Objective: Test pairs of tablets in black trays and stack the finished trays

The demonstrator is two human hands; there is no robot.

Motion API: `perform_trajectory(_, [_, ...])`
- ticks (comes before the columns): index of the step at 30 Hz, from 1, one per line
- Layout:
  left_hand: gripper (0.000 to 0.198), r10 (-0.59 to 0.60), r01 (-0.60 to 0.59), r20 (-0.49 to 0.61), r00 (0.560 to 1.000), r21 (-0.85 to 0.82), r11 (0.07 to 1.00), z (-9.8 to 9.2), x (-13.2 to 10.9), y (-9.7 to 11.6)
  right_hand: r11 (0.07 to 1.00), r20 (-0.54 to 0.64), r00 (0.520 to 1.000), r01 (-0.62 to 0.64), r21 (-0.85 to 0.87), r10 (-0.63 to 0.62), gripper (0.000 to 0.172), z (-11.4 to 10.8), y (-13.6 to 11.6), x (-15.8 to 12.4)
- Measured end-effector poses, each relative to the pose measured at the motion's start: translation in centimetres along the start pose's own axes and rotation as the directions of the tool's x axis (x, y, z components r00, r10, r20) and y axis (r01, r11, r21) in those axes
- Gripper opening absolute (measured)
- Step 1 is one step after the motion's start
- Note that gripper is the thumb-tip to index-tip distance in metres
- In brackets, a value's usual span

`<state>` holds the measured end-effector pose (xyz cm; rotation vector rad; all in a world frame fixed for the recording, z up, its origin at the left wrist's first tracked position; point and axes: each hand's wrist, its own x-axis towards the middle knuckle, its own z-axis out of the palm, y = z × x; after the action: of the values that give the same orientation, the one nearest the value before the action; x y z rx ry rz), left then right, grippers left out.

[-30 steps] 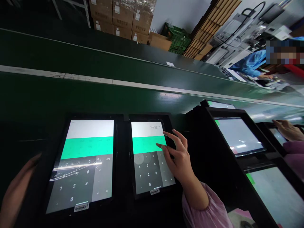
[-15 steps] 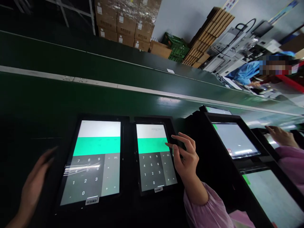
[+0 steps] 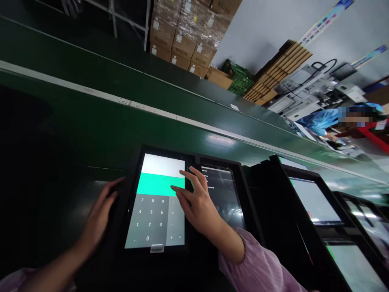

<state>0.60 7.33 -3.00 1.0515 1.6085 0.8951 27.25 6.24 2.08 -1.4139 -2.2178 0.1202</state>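
Two tablets lie side by side in a black tray. The left tablet shows a calculator keypad under a green band and a white strip. On the right tablet is a dark screen with a short list of text lines, partly covered by my forearm. My right hand reaches over the left tablet, fingers spread, a fingertip at the green band; whether it touches the glass I cannot tell. Along the tray's left edge rests my left hand, its fingers stretched out and slightly blurred.
To the right stands another black tray with lit tablets, and more trays lie beyond. A pale strip runs along the green bench. Cartons, green crates and a person in blue are across it.
My right hand has moved from the right tablet to the left one. The right tablet's calculator has given way to a dark list. My left hand has come against the tray; another person's hand has left view.
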Motion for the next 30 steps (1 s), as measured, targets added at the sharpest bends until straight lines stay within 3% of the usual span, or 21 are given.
perform_trajectory(3, [0.061, -0.060, 0.064, 0.046, 0.997, -0.083, 0.994, -0.1, 0.3, -0.6, 1.000, -0.033, 0.999, -0.024, 0.001, 0.024, 0.029, 0.4, 0.9, -0.4])
perform_trajectory(7, [0.060, -0.041, 0.044, 0.036, 0.999, -0.103, 0.994, 0.1, 0.2, -0.4, 0.997, -0.092, 0.993, -0.079, -0.018, 0.077, 0.031, 0.1, 1.4, -0.9])
perform_trajectory(13, [0.054, -0.075, 0.073, -0.011, 0.997, -0.114, 0.991, 0.6, -0.2, 0.6, 0.999, 0.013, 1.000, -0.026, -0.033, 0.027, 0.031, 0.3, 1.1, -1.0])
perform_trajectory(18, [0.059, -0.075, 0.084, 0.047, 0.996, -0.235, 0.968, 0.3, 0.2, 0.8, 0.996, -0.090, 0.992, -0.087, 0.007, 0.087, 0.032, 0.1, 1.2, -1.1])
perform_trajectory(21, [0.071, -0.062, 0.076, 0.106, 0.992, -0.130, 0.989, 0.2, -0.1, 1.9, 0.998, -0.050, 0.999, 0.022, 0.054, -0.019, 0.031, -0.1, 0.2, -0.9])
perform_trajectory(24, [0.080, -0.087, 0.093, 0.129, 0.988, -0.034, 0.995, 0.5, -1.2, 3.6, 0.988, 0.081, 0.987, 0.132, 0.085, -0.139, 0.030, 0.1, -1.3, -0.8])
perform_trajectory(27, [0.084, -0.054, 0.052, 0.133, 0.990, 0.022, 0.998, 1.0, -2.1, 4.7, 0.986, 0.182, 0.970, 0.148, 0.081, -0.160, 0.032, 0.4, -2.1, -0.8])
perform_trajectory(30, [0.091, -0.022, 0.002, 0.156, 0.987, 0.132, 0.991, 1.5, -2.0, 4.9, 0.987, 0.206, 0.966, 0.143, 0.075, -0.156, 0.033, 0.5, -2.1, -0.9])
